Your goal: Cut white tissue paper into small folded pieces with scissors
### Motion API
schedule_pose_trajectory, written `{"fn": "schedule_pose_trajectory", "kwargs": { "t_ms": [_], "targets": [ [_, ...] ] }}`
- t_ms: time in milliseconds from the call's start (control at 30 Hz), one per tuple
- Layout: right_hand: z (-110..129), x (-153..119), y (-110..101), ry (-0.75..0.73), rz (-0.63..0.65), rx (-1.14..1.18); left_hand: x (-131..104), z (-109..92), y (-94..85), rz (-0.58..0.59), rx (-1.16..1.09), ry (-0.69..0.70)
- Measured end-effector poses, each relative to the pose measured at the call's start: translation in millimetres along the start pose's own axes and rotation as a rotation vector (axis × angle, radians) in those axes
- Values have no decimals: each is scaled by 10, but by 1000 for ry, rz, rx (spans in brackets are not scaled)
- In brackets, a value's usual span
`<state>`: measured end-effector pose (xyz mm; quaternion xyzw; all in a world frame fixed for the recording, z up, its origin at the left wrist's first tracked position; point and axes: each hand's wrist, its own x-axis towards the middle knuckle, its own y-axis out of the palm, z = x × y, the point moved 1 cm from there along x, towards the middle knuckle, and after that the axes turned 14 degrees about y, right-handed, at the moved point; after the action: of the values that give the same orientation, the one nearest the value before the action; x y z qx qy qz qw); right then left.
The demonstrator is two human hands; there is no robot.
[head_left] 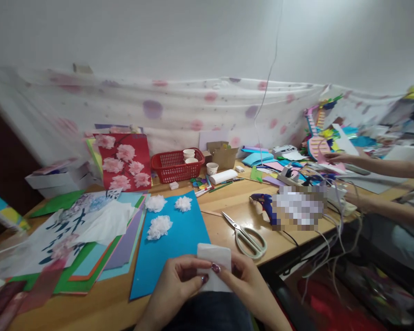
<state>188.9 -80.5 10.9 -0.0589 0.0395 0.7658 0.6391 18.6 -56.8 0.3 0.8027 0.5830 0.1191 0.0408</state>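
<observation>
A small folded white paper (214,258) is pinched between both hands at the table's front edge. My left hand (182,278) grips its left side with thumb and index finger. My right hand (243,278) holds the right side, its thumb lying on the paper's face. Just behind them lies a blue sheet (174,257) with three white ruffled paper flowers (159,227) on its upper part. Scissors (244,236) with pale handles rest on the wood to the right, blades slightly apart.
Stacked coloured papers (122,250) spread at the left. Behind are a red flower picture (124,161), a red basket (175,172) and a paper cup (212,168). A glue gun (264,204) and cables lie right, near another person's arms (382,166).
</observation>
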Motion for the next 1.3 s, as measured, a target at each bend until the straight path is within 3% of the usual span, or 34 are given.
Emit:
{"fn": "schedule_pose_trajectory", "kwargs": {
  "t_ms": [400,567,700,933,1167,1300],
  "targets": [
    [-92,-83,-19,-10,-164,-18,101,164,40,-4,-179,3],
    [-77,-115,3,-19,-140,1,115,191,-30,19,-159,-33],
    [-54,-140,17,-56,-148,-135,94,174,-54,52,-164,-56],
    [-40,-133,33,-96,-176,-303,19,92,-54,-61,-141,-21],
    [-95,-40,55,-98,-132,-139,-15,12,-85,-185,-113,-23],
    [-136,39,91,-64,-82,-65,-7,7,-113,-148,-62,17]
  ]
}}
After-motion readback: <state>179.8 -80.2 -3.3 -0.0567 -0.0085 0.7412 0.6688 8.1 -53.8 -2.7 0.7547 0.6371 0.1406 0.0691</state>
